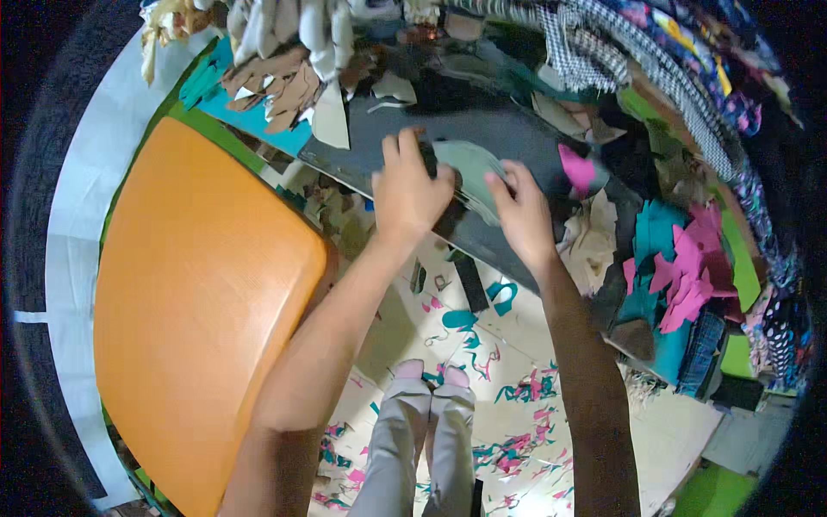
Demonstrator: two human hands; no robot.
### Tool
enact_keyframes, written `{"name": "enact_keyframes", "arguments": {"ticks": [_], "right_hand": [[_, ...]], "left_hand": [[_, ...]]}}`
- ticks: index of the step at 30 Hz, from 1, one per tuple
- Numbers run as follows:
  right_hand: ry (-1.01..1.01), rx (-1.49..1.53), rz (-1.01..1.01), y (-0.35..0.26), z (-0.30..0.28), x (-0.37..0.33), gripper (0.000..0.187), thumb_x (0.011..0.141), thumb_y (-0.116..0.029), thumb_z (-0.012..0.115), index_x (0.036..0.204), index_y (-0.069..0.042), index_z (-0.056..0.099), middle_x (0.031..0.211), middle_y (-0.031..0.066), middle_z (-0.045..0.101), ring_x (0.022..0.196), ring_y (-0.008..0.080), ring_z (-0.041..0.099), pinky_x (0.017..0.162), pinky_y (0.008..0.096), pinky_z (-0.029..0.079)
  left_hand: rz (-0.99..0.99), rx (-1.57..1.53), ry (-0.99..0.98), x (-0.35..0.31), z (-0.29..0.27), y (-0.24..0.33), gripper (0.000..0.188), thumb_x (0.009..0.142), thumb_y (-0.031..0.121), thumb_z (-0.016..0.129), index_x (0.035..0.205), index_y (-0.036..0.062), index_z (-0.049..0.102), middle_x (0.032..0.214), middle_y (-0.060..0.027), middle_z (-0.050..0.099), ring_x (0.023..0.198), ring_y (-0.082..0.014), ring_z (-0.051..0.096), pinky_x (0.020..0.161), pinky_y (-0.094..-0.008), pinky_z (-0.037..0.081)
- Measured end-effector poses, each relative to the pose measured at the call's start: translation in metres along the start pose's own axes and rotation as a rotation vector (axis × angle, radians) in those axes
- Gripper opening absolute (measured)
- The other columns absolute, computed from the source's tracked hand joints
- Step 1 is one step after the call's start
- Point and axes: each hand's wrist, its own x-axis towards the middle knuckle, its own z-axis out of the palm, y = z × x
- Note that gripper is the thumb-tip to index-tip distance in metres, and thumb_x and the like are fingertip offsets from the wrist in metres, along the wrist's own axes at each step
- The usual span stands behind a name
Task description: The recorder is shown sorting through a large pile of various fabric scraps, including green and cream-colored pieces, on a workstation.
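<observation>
A pale grey-green, rounded flat piece, which looks like cut sheet material, lies at the near edge of the dark work table. My right hand grips its right edge between thumb and fingers. Left of the piece, my left hand is curled over the table edge with its thumb pointing towards the piece. Something dark shows between that thumb and the fingers, too blurred to name. Beyond both hands, a cream scrap rests on the table.
An orange rounded tabletop stands at left. Brown cut pieces are heaped at the back left. Beige, pink and teal pieces pile up at right. Patterned fabric lines the far right. Scraps litter the pale floor.
</observation>
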Motion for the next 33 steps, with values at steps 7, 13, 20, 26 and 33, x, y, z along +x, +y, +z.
{"name": "enact_keyframes", "arguments": {"ticks": [7, 13, 20, 26, 33], "right_hand": [[0.037, -0.008, -0.040, -0.015, 0.022, 0.021, 0.032, 0.084, -0.025, 0.053, 0.104, 0.000, 0.053, 0.090, 0.0241, 0.060, 0.086, 0.0402, 0.057, 0.076, 0.0416, 0.045], [0.047, -0.149, -0.255, -0.002, 0.022, 0.010, 0.046, 0.083, -0.023, 0.056, 0.119, 0.003, 0.043, 0.105, 0.0212, 0.054, 0.100, 0.0275, 0.053, 0.085, 0.0331, 0.040], [-0.113, -0.039, -0.130, -0.023, 0.016, 0.016, 0.059, 0.079, -0.024, 0.061, 0.125, 0.005, 0.036, 0.118, 0.0246, 0.046, 0.110, 0.0317, 0.045, 0.093, 0.0348, 0.036], [0.024, -0.207, -0.225, -0.020, 0.044, 0.024, 0.071, 0.071, -0.012, 0.066, 0.129, 0.004, 0.028, 0.119, 0.0248, 0.042, 0.111, 0.0380, 0.040, 0.095, 0.0392, 0.032], [0.095, -0.387, -0.491, -0.024, 0.044, 0.048, 0.067, 0.062, 0.001, 0.060, 0.124, 0.000, 0.033, 0.112, 0.0225, 0.042, 0.105, 0.0410, 0.039, 0.092, 0.0427, 0.033]], "left_hand": [[0.007, 0.028, 0.061, 0.014, 0.012, -0.015, 0.044, 0.077, 0.021, 0.051, 0.116, 0.0017, 0.043, 0.116, -0.0258, 0.043, 0.100, -0.0439, 0.047, 0.089, -0.0483, 0.036], [0.187, 0.026, 0.240, -0.016, 0.010, -0.020, 0.056, 0.080, 0.018, 0.050, 0.129, -0.0024, 0.031, 0.136, -0.0294, 0.021, 0.125, -0.0446, 0.023, 0.103, -0.0462, 0.021], [0.179, 0.096, 0.042, -0.032, 0.007, -0.027, 0.058, 0.083, 0.016, 0.051, 0.130, -0.0066, 0.027, 0.138, -0.0294, 0.016, 0.126, -0.0435, 0.023, 0.103, -0.0442, 0.022], [0.195, 0.214, 0.039, -0.016, 0.012, -0.034, 0.062, 0.083, 0.022, 0.053, 0.131, -0.0048, 0.026, 0.138, -0.0270, 0.020, 0.126, -0.0414, 0.025, 0.102, -0.0431, 0.025], [0.137, 0.115, 0.212, 0.003, 0.009, -0.030, 0.066, 0.073, 0.011, 0.063, 0.128, -0.0019, 0.028, 0.134, -0.0253, 0.027, 0.123, -0.0393, 0.029, 0.101, -0.0426, 0.026]]}}
